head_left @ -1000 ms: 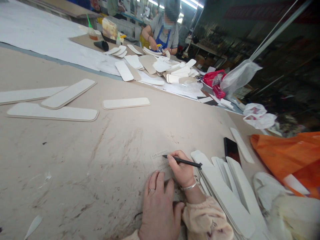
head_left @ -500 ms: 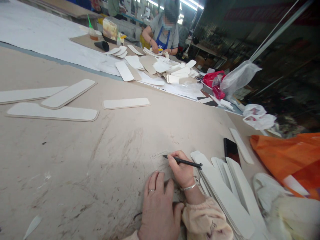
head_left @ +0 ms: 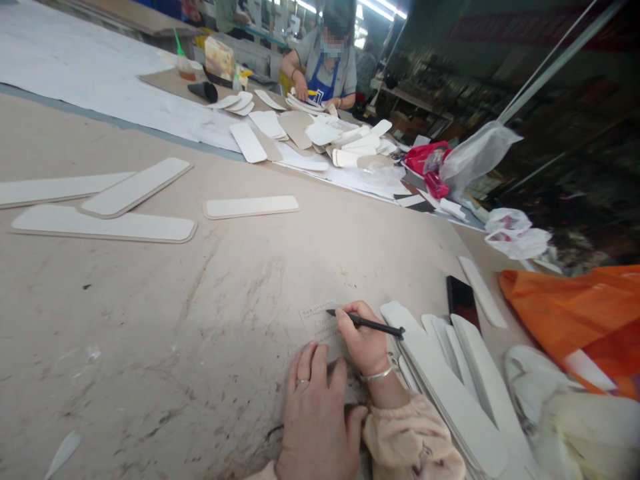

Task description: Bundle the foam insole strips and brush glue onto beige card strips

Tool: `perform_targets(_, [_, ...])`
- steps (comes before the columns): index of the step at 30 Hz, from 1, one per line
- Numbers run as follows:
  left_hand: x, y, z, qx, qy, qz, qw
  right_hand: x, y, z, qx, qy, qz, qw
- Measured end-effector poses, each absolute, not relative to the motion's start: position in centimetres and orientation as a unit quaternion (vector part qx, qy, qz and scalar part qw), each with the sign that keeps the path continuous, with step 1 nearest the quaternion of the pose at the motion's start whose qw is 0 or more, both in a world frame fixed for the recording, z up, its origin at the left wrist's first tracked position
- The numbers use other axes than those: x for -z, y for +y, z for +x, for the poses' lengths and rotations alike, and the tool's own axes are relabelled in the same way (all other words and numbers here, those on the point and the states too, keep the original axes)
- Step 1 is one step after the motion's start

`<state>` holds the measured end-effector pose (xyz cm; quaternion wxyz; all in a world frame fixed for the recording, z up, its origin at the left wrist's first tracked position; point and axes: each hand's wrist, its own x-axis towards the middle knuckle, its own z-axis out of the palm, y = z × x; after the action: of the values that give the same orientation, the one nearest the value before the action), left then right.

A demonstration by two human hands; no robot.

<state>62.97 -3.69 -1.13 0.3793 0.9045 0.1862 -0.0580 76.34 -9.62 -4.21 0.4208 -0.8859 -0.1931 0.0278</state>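
A black pen (head_left: pixel 373 323) is pinched in my right hand (head_left: pixel 367 343), its tip against the tabletop beside small lines of handwriting (head_left: pixel 316 322). The writing sits within a faintly outlined patch; I cannot tell whether that is a slip of paper or the table surface itself. Just below it, my left hand (head_left: pixel 320 417) lies flat on the table (head_left: pixel 225 373), fingers stretched out and a ring on one of them. Right of my right hand is a stack of long white strips (head_left: pixel 445 387) with rounded ends.
More white strips (head_left: pixel 253 207) lie at the left. A black phone (head_left: pixel 463 301) and an orange bag (head_left: pixel 575 313) are at the right. Across the table a masked person in a blue apron (head_left: pixel 324 77) handles pieces behind a pile of white cut pieces (head_left: pixel 345 137).
My hands and the pen have hardly moved. Across the table, the person's hands and yellow-handled tool have shifted slightly to the left.
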Motion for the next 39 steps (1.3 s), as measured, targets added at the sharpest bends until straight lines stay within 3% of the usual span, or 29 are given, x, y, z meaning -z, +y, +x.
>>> perform_targets(8, [0.9,-3.8,63.2,0.052,0.197,0.899,0.387,4.5,-9.9,76.6,-0.001,-0.100,-0.842,0.530])
perform_targets(11, [0.7,-3.7,63.2,0.038,0.203,0.897,0.391,4.6,-10.0,76.7,0.024,-0.098,-0.841,0.531])
perform_targets(19, [1.0,-3.6,62.6,-0.013,0.189,0.894,0.406,3.3,-11.0,75.3,0.001,-0.232,-0.926,0.299])
perform_targets(26, [0.9,-2.9,62.7,-0.023,0.171,0.893,0.416,2.2,-10.4,74.0,-0.023,-0.201,-0.955,0.217])
perform_targets(34, [0.9,-2.4,62.6,-0.051,0.176,0.885,0.428,2.4,-11.1,73.8,-0.020,-0.186,-0.932,0.311])
perform_targets(39, [1.6,-1.7,63.3,-0.143,0.227,0.796,0.542,0.1,-11.0,72.4,-0.001,-0.162,-0.908,0.386])
